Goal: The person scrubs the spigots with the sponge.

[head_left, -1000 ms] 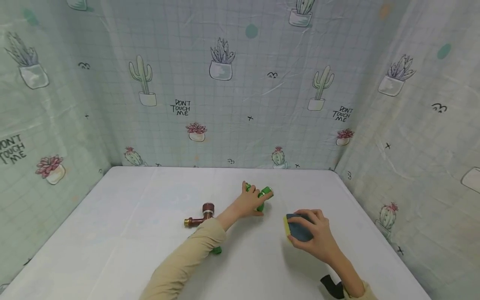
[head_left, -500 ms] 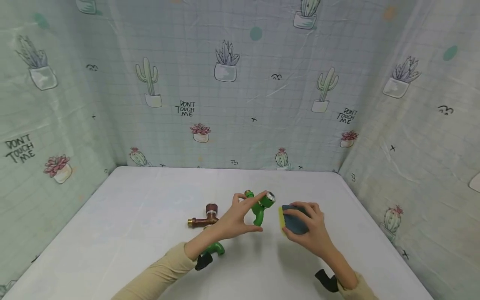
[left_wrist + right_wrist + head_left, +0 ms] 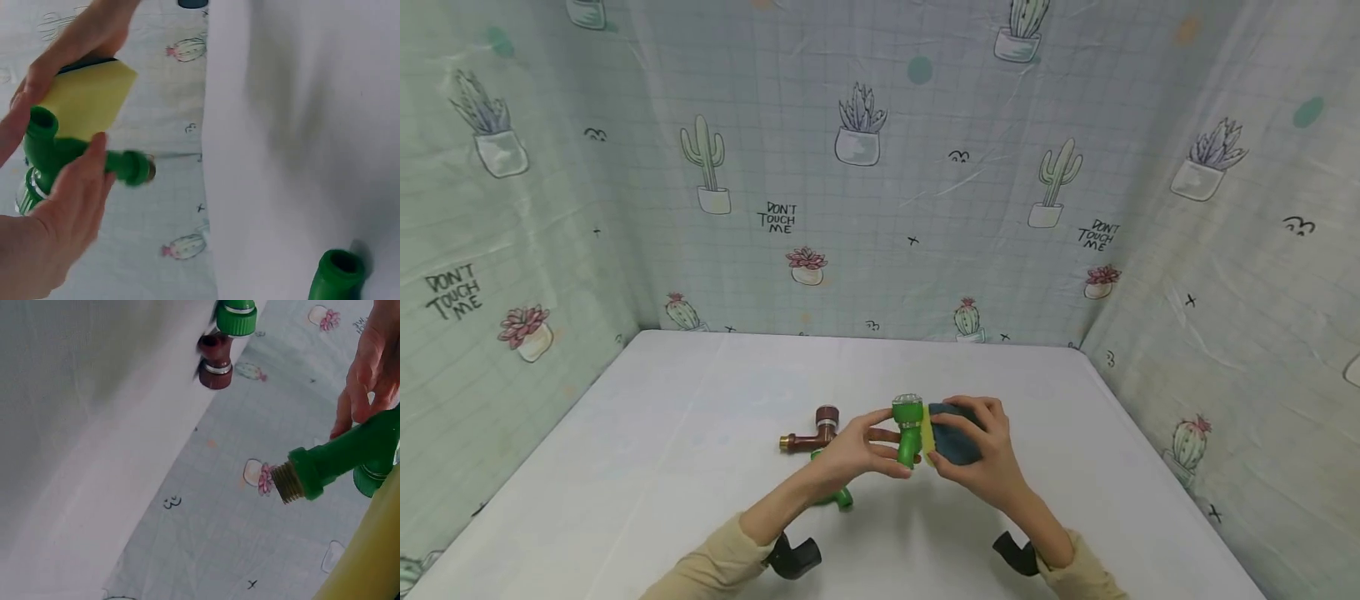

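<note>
My left hand (image 3: 857, 450) holds a green plastic tap (image 3: 909, 425) above the table, its knob end up in the head view. The tap's brass threaded end (image 3: 289, 482) points out in the right wrist view, and its open spout (image 3: 44, 120) shows in the left wrist view. My right hand (image 3: 988, 454) grips a sponge (image 3: 955, 437) with a dark blue scouring side and a yellow side (image 3: 94, 100). That yellow face is right up against the tap.
On the table (image 3: 662, 467), a brown tap (image 3: 812, 437) lies left of the hands. A second green tap (image 3: 844, 498) is partly hidden behind my left forearm. Dark curved wrist mounts (image 3: 793, 557) hang below both wrists. A cactus-print curtain (image 3: 880, 192) surrounds the table's back and sides.
My left hand has lifted the green tap off the table's far part, brought it nearer and turned it upright. My right hand has moved left with the sponge, up to the tap.
</note>
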Demonstrator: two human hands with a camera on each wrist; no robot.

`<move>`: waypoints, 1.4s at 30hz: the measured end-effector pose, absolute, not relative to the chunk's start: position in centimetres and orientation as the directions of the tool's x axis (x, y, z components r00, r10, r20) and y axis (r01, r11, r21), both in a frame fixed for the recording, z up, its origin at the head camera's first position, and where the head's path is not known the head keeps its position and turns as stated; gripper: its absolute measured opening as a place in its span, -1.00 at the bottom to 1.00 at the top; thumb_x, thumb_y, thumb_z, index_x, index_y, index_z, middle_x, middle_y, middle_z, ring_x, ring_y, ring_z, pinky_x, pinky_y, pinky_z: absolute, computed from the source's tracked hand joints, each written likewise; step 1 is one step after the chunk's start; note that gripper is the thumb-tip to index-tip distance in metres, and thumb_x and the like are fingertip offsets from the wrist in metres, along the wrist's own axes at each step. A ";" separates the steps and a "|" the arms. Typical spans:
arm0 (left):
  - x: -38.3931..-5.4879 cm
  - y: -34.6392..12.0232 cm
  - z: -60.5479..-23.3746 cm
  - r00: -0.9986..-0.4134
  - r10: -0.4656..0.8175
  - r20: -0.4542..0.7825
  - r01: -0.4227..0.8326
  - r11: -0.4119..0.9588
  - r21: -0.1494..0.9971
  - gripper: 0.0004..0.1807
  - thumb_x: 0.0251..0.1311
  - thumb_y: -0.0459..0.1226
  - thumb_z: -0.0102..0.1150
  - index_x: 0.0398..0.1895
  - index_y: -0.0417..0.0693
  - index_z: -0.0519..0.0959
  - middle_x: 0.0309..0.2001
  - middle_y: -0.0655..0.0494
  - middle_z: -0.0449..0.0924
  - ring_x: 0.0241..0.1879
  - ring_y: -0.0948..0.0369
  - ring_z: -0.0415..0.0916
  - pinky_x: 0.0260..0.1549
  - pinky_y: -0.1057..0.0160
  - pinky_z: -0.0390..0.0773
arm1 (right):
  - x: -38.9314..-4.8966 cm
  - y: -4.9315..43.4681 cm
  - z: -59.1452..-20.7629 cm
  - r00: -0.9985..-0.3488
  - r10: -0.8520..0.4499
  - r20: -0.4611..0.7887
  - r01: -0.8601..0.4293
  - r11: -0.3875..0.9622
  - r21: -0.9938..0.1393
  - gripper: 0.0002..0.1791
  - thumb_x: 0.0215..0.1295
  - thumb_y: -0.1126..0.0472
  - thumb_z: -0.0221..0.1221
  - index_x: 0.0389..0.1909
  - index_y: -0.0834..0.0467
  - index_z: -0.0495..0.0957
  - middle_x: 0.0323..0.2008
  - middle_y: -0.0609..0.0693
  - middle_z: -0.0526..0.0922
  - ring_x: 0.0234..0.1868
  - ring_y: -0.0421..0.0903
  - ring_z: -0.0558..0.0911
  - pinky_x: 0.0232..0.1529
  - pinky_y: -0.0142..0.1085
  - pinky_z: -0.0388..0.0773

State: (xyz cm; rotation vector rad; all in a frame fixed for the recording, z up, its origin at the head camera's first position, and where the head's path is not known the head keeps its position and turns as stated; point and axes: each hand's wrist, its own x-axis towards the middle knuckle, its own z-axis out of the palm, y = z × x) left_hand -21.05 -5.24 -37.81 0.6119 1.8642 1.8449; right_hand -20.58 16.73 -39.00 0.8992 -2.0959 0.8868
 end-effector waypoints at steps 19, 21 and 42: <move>-20.9 -7.1 -38.9 -0.839 0.538 -0.083 -0.153 -0.087 0.984 -0.40 0.18 -0.03 0.01 0.13 -0.30 0.28 -0.19 0.06 0.58 -0.23 0.11 0.61 -0.16 0.06 0.58 | -21.6 15.7 -40.3 -0.413 -0.453 0.790 -0.773 0.634 -0.041 -0.60 0.02 -0.25 0.10 -0.19 -0.12 0.56 -0.09 0.03 0.48 -0.11 0.02 0.29 -0.24 -0.03 0.20; -20.9 -7.1 -39.2 -0.841 0.535 -0.086 -0.163 -0.099 0.982 -0.40 0.18 -0.03 0.01 0.13 -0.31 0.27 -0.17 0.05 0.56 -0.20 0.09 0.60 -0.15 0.05 0.57 | -22.0 16.1 -40.5 -0.393 -0.463 0.794 -0.760 0.650 0.003 -0.60 -0.01 -0.22 0.13 -0.20 -0.11 0.56 -0.10 0.05 0.48 -0.13 0.05 0.30 -0.26 -0.02 0.20; -20.0 -7.5 -39.1 -0.890 0.449 -0.077 -0.250 -0.342 0.906 -0.34 0.23 -0.14 -0.01 0.27 -0.34 0.05 -0.06 -0.01 0.45 -0.01 -0.13 0.47 -0.09 -0.12 0.47 | -21.3 13.1 -40.3 -0.505 -0.356 0.786 -0.784 0.569 -0.246 -0.59 0.07 -0.24 0.09 -0.14 -0.10 0.52 -0.04 0.03 0.44 -0.05 -0.03 0.24 -0.23 -0.07 0.18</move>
